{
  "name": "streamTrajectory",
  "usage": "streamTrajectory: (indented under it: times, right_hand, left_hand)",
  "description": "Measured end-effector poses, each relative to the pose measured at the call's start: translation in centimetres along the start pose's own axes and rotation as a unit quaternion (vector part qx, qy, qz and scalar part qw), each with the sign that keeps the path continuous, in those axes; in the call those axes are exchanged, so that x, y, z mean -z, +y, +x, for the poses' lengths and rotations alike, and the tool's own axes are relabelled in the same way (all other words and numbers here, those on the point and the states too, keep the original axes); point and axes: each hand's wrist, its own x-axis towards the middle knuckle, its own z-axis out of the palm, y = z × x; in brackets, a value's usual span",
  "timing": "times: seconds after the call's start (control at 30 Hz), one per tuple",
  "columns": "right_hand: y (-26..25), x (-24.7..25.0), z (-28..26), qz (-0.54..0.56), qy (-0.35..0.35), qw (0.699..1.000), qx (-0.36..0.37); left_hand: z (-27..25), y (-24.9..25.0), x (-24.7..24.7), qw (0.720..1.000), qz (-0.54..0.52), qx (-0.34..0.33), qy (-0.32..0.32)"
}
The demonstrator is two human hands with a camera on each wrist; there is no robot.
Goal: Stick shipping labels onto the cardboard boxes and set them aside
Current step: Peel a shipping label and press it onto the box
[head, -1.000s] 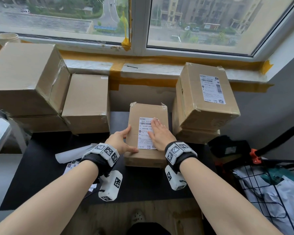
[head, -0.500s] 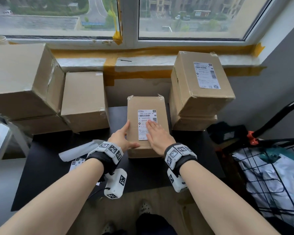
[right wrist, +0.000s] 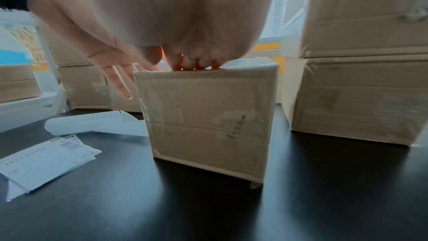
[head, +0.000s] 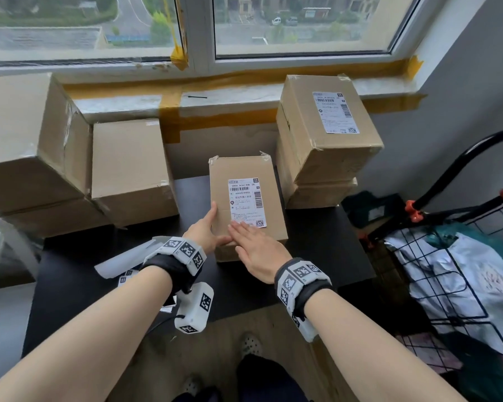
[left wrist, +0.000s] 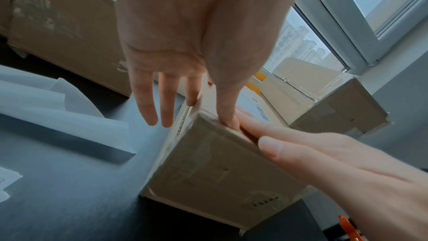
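A small cardboard box (head: 244,169) (left wrist: 208,162) (right wrist: 208,116) lies on the black table (head: 70,271) in front of me. A white shipping label (head: 246,203) is stuck on its top. My left hand (head: 205,227) (left wrist: 176,61) steadies the box's left edge, thumb on top and straight fingers down the side. My right hand (head: 253,248) (left wrist: 324,153) (right wrist: 162,16) lies flat on the near end of the top, straight fingertips touching the label's lower edge.
Two stacked boxes (head: 325,146) stand at the right, the upper one bearing a label (head: 334,111). Unlabelled boxes (head: 131,166) are piled at the left. Label sheets and backing paper (right wrist: 46,162) lie left of the box. A wire cart (head: 447,271) stands beside the table's right edge.
My right hand has slid down the label toward me, from its middle to its lower edge. The left hand has kept its place on the box's left edge.
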Motion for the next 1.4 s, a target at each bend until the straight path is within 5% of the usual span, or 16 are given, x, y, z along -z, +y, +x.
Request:
streamTrajectory:
  times: [0.37, 0.9, 1.17, 1.4]
  right_hand:
    - [3.5, 1.5, -2.8, -0.049, 0.000, 0.997, -0.057]
    - [6.3, 5.1, 7.9, -0.023, -0.064, 0.990, -0.123]
    - [3.0, 4.5, 11.3, 0.012, -0.075, 0.994, -0.075]
    - [2.2, 2.8, 6.7, 0.018, -0.068, 0.997, -0.006]
  left_hand:
    - [-0.1, -0.1, -0.1, 0.998, -0.060, 0.010, 0.010]
    - [0.8, -0.7, -0.3, 0.993, -0.116, 0.019, -0.003]
    - [1.2, -1.1, -0.6, 0.990, -0.141, 0.018, -0.004]
    - [1.4, -1.4, -0.8, 0.989, -0.147, 0.006, 0.003]
